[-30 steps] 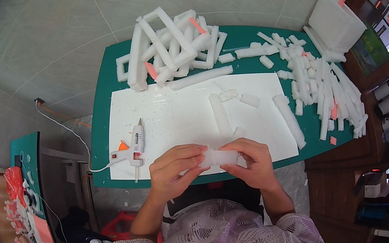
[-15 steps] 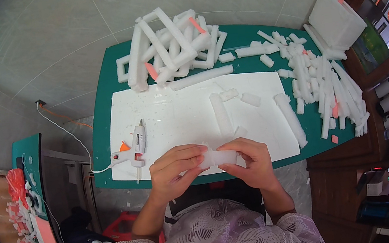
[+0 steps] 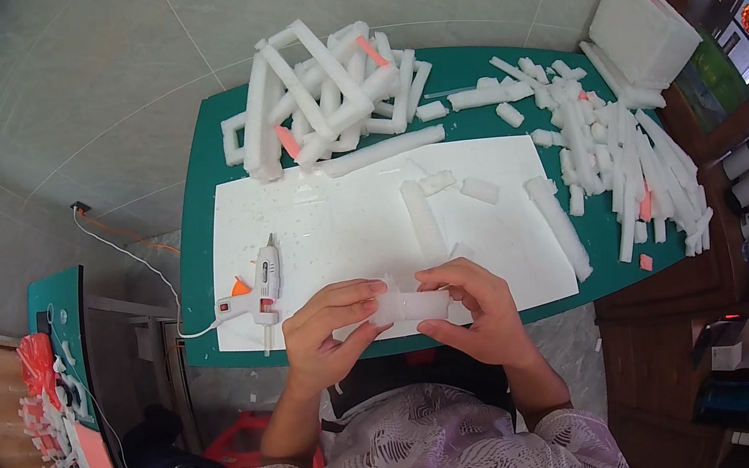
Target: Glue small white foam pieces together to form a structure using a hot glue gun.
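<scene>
Over the near edge of the white sheet (image 3: pixel 335 230), a short white foam stick (image 3: pixel 422 305) is held level between my two hands. A seam or joint shows near its middle. My left hand (image 3: pixel 326 333) pinches its left end between thumb and fingers, where a thin scrap sticks up. The right end lies between the thumb and bent fingers of my right hand (image 3: pixel 477 306). Beyond my hands lie a long foam stick (image 3: pixel 421 217) and small foam pieces (image 3: pixel 481 190). A white hot glue gun (image 3: pixel 263 294) rests left of my left hand, its nozzle pointing away.
Joined foam frames (image 3: pixel 315 97) are piled at the back of the green table (image 3: pixel 202 182). Loose foam sticks (image 3: pixel 621 168) heap up on the right, below a white foam block (image 3: pixel 642 29). The glue gun's cord (image 3: pixel 128 239) runs to a wall socket.
Both hands stay on the foam stick. The right fingers have loosened and shifted back toward its right end, baring more of it. The view has tilted slightly.
</scene>
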A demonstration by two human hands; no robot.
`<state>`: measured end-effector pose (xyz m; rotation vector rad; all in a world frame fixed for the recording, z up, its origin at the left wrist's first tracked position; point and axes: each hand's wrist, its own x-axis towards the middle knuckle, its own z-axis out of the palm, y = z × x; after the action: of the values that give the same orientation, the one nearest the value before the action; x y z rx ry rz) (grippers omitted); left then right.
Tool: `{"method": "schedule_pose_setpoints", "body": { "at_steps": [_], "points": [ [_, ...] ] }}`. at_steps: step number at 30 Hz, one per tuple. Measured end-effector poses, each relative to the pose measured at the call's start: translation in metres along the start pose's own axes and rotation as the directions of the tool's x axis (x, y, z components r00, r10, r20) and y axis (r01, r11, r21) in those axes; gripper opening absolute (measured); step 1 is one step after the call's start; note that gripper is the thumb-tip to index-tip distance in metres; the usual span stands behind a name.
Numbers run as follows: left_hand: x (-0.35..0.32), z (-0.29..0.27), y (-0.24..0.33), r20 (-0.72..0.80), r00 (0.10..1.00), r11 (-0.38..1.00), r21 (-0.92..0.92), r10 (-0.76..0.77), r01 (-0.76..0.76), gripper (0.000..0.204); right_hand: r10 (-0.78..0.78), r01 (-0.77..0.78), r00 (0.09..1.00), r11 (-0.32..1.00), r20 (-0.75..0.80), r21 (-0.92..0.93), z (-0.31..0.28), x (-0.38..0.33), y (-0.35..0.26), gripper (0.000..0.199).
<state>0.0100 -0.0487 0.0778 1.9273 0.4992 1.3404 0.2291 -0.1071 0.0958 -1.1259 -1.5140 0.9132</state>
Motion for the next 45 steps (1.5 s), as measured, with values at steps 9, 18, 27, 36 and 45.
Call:
{"method": "schedule_pose_setpoints", "body": {
  "at_steps": [9, 18, 27, 36, 45],
  "points": [
    [-0.003, 0.004, -0.001, -0.072, 0.991, 0.979, -0.179, -0.111, 0.096, 0.031, -0.114, 0.113, 0.992, 0.993, -0.047, -0.031, 0.003, 0.001, 0.001, 0.041],
    [-0.006, 0.003, -0.002, -0.050, 0.990, 0.977, -0.177, -0.129, 0.118, 0.035, -0.162, 0.155, 0.985, 0.983, -0.064, -0.099, 0.005, 0.003, 0.001, 0.035],
    [-0.006, 0.007, -0.002, -0.064, 0.990, 0.987, -0.115, -0.123, 0.115, 0.031, -0.100, 0.094, 0.991, 0.993, -0.087, -0.079, 0.007, 0.001, 0.000, 0.034],
    [-0.007, 0.008, -0.002, -0.048, 0.996, 0.995, -0.067, -0.079, 0.076, 0.032, -0.101, 0.096, 0.991, 0.994, -0.089, -0.061, 0.007, -0.001, 0.002, 0.033],
    [-0.009, 0.013, -0.001, -0.051, 0.995, 0.995, -0.067, -0.081, 0.077, 0.034, -0.066, 0.062, 0.994, 0.997, -0.092, -0.047, 0.005, -0.003, 0.001, 0.033]
  ]
}}
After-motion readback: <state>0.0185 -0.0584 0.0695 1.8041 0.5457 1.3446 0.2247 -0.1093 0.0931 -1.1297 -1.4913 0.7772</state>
